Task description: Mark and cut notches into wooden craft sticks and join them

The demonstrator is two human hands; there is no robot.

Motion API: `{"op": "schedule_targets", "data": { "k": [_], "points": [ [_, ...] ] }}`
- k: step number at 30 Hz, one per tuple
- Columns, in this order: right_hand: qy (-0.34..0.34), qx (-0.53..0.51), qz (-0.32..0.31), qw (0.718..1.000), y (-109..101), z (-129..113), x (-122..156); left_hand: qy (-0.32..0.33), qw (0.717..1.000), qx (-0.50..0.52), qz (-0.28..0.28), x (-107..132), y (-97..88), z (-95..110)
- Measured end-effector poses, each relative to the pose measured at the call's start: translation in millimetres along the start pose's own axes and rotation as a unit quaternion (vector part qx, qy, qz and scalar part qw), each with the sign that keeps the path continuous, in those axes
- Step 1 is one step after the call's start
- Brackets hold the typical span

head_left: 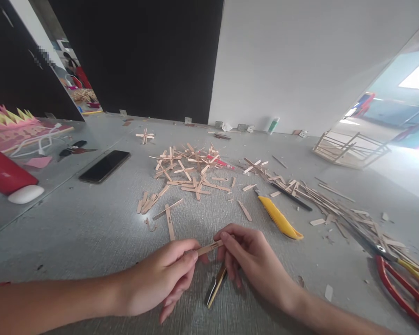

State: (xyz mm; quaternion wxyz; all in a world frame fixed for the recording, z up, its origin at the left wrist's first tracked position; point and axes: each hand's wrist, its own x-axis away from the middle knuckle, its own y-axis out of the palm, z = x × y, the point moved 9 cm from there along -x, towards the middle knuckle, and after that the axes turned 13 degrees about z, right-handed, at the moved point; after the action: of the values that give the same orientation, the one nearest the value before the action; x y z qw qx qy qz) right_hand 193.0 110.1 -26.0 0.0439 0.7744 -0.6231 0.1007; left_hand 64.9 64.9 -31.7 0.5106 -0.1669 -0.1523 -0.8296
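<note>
My left hand pinches one end of a wooden craft stick between thumb and fingers. At the stick's other end, my right hand grips it the same way. A small notch shows in the stick between the two hands. Below my right hand's fingers is a slim gold-and-silver metal tool; whether those fingers touch it I cannot tell. A notched craft stick lies just beyond my left hand. Farther off is a loose pile of craft sticks, several joined in crosses.
A yellow utility knife lies right of the pile, near thin wood strips. Red-handled cutters are at the right edge. A phone and red bottle lie left. A stick frame and glue bottle stand behind.
</note>
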Motion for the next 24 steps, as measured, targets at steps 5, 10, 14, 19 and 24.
{"op": "schedule_targets", "data": {
  "k": [5, 10, 14, 19, 24],
  "points": [
    [-0.02, 0.009, -0.01, 1.0, 1.8, 1.8, 0.7, -0.011, 0.999, 0.0, 0.032, -3.4, -5.2, -6.1],
    [-0.026, -0.021, -0.013, 0.999, 3.9, -0.6, 2.1, -0.031, 0.997, -0.035, 0.059, -9.3, -9.5, -10.0],
    [-0.039, -0.021, -0.019, 0.999, 6.2, -1.2, 1.7, -0.039, 0.996, -0.058, 0.064, -16.7, -9.5, -12.5],
    [-0.046, -0.018, -0.033, 0.998, 9.9, -3.1, 2.0, -0.013, 0.991, -0.093, 0.091, -14.6, -14.1, -13.1],
    [-0.038, -0.004, -0.051, 0.998, 13.9, -3.0, 5.1, 0.008, 0.989, -0.109, 0.095, -8.3, -18.8, -15.6]
  ]
}}
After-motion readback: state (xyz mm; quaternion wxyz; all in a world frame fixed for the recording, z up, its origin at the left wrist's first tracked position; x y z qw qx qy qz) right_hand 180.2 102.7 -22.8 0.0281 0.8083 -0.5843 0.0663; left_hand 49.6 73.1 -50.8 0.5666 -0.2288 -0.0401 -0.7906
